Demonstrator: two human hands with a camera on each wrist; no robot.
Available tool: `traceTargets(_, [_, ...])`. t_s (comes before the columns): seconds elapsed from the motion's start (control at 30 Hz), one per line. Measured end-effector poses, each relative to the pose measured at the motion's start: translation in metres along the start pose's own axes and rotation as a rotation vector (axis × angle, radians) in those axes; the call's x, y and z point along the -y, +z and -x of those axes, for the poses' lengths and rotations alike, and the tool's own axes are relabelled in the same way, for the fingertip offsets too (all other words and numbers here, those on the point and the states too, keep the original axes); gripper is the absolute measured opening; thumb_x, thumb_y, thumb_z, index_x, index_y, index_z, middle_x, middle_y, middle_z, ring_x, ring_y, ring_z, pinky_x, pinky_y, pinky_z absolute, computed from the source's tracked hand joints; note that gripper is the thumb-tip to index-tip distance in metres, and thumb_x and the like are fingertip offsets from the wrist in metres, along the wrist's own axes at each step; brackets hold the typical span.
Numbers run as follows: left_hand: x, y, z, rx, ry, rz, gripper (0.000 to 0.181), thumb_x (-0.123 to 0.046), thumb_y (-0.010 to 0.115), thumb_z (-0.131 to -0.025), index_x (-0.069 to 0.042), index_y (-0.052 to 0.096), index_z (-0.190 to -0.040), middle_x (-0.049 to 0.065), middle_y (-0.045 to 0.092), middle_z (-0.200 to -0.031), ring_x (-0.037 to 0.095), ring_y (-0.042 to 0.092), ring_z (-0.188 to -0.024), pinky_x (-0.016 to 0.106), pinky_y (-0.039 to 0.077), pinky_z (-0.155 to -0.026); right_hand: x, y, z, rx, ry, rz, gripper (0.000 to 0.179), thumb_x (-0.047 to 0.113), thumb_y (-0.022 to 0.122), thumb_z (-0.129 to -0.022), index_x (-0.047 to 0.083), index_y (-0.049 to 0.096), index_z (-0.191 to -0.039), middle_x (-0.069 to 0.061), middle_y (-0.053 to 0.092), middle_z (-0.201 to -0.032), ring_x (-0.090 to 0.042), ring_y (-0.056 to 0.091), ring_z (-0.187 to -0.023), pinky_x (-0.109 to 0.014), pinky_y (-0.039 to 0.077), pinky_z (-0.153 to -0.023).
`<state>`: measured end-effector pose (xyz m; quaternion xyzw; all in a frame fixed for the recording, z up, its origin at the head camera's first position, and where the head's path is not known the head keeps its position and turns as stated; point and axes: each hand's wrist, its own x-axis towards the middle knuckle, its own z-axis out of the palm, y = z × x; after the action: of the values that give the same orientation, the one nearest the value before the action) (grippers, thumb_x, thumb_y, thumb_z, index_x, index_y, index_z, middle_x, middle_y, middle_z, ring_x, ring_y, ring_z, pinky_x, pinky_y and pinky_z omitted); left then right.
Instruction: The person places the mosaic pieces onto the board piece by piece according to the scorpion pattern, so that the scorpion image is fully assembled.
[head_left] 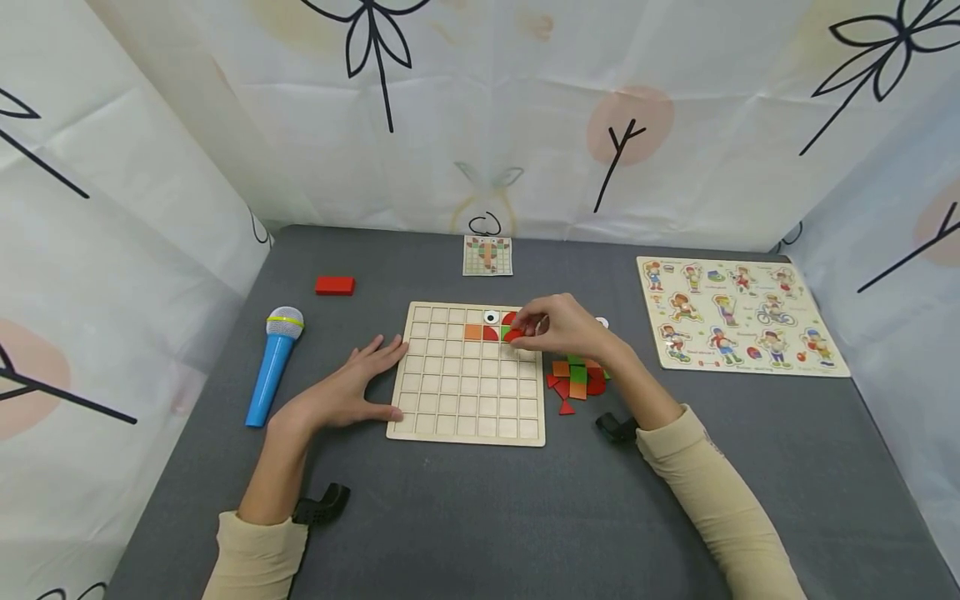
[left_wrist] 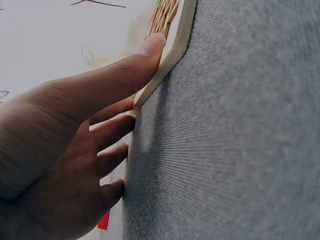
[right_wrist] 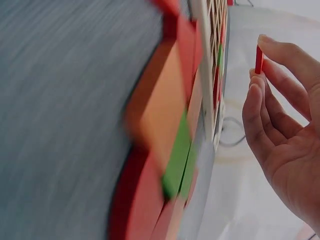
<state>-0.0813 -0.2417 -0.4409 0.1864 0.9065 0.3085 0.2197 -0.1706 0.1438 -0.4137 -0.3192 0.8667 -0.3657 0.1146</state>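
Observation:
A wooden grid board [head_left: 465, 400] lies in the middle of the grey table. In its upper rows sit an orange square [head_left: 473, 332], a red rounded piece [head_left: 491, 333], a white eye disc [head_left: 491, 317] and partly hidden red and green pieces. My left hand [head_left: 330, 400] is spread at the board's left side, its thumb [left_wrist: 155, 47] touching the edge near the corner. Over the upper right of the board, my right hand [head_left: 566, 327] pinches a small red piece [right_wrist: 259, 60] between thumb and fingertips. The right wrist view shows that piece edge-on, above the board.
Loose red, green and orange pieces [head_left: 577, 379] lie right of the board. A pattern card [head_left: 487, 256] stands behind it. Left are a blue toy microphone [head_left: 274, 367] and a red block [head_left: 334, 286]. A picture puzzle board [head_left: 738, 321] lies at the right.

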Motion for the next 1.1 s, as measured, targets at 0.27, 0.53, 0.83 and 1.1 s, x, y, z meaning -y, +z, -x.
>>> traceTargets(0.27, [0.001,0.000,0.000,0.001,0.007,0.006,0.112,-0.035,0.093,-0.086,-0.011,0.027,-0.173,0.016,0.018,-0.183,0.049,0.003,-0.171,0.076,0.002,-0.133,0.017,0.018,-0.031,0.029,-0.056,0.078,0.021,0.020,0.087,-0.093,0.006,0.083,-0.109,-0.007,0.083,-0.103,-0.015,0.074,-0.087,-0.031,0.063,-0.081])
traceTargets(0.53, [0.000,0.001,-0.001,-0.002,-0.001,-0.005,0.111,-0.035,0.093,-0.086,-0.011,0.027,-0.173,0.017,0.020,-0.183,0.049,0.004,-0.171,0.076,0.003,-0.133,0.034,0.035,-0.063,0.079,-0.056,0.147,0.019,0.019,0.083,-0.097,0.005,0.083,-0.110,-0.008,0.084,-0.104,-0.018,0.078,-0.090,-0.032,0.064,-0.083])
traceTargets(0.83, [0.005,0.003,0.001,-0.033,0.058,0.022,0.112,-0.042,0.093,-0.084,-0.013,0.030,-0.172,0.017,0.022,-0.182,0.051,0.006,-0.170,0.080,0.004,-0.130,0.038,0.051,-0.080,0.131,0.018,0.190,0.020,0.016,0.084,-0.096,0.003,0.081,-0.111,-0.011,0.083,-0.101,-0.022,0.078,-0.094,-0.035,0.063,-0.085])
traceTargets(1.1, [0.022,0.008,-0.002,-0.072,0.127,0.037,0.112,-0.055,0.091,-0.083,-0.023,0.032,-0.173,0.011,0.025,-0.182,0.047,0.008,-0.171,0.082,0.007,-0.129,0.043,0.052,-0.080,0.149,0.040,0.184,0.024,0.014,0.084,-0.095,0.002,0.080,-0.116,-0.013,0.082,-0.106,-0.024,0.077,-0.095,-0.036,0.063,-0.086])
